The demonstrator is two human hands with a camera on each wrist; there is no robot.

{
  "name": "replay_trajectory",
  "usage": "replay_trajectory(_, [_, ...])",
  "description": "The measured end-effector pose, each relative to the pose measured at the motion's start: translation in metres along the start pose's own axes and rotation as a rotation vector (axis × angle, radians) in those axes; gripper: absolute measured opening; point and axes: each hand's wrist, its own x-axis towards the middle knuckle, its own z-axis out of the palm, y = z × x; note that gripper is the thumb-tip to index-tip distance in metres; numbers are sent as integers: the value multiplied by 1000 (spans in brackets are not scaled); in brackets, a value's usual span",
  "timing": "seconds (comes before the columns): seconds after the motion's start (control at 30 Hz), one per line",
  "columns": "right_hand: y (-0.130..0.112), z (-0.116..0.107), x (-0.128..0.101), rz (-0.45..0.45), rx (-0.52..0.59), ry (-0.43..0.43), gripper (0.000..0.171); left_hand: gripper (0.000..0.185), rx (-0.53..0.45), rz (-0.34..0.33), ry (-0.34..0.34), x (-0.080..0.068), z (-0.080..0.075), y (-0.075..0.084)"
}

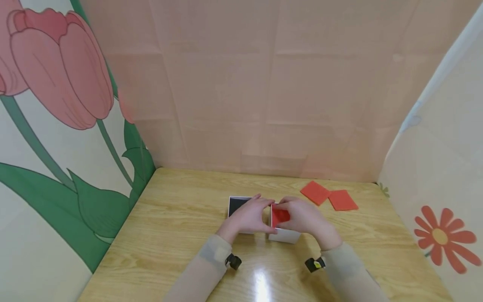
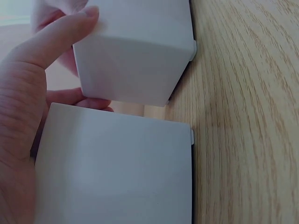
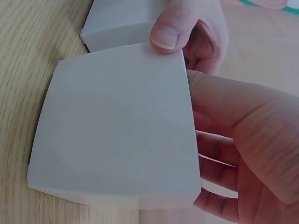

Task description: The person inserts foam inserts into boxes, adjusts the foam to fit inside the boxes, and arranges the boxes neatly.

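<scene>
Two small white boxes with no lids on stand side by side on the wooden table. Dark lining shows in the left box (image 1: 237, 204); red shows inside the right box (image 1: 284, 236). My left hand (image 1: 252, 214) reaches over the left box and grips the right box's left side, thumb on a near corner, fingers farther back. From the right, my right hand (image 1: 303, 214) dips into that box, thumb and forefinger around a red square sheet (image 1: 280, 215). Its fingertips are partly hidden by the box wall (image 3: 112, 126) in the right wrist view.
Two more red squares lie flat at the back right, the left one (image 1: 315, 193) touching the right one (image 1: 343, 200). A plain pink cloth (image 1: 241, 84) hangs behind the table (image 1: 181, 218). Printed flower sheets stand at both sides.
</scene>
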Motion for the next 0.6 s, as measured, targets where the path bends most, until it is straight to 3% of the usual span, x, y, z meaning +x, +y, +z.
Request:
replay_trajectory(0.4, [6,0,-1,-83,-24,20,57,99,-1,8,1,1,0,-1])
replay_trajectory(0.6, [17,-8,-13,-58,-24,44,56,97,3,-16,4,2,3,-2])
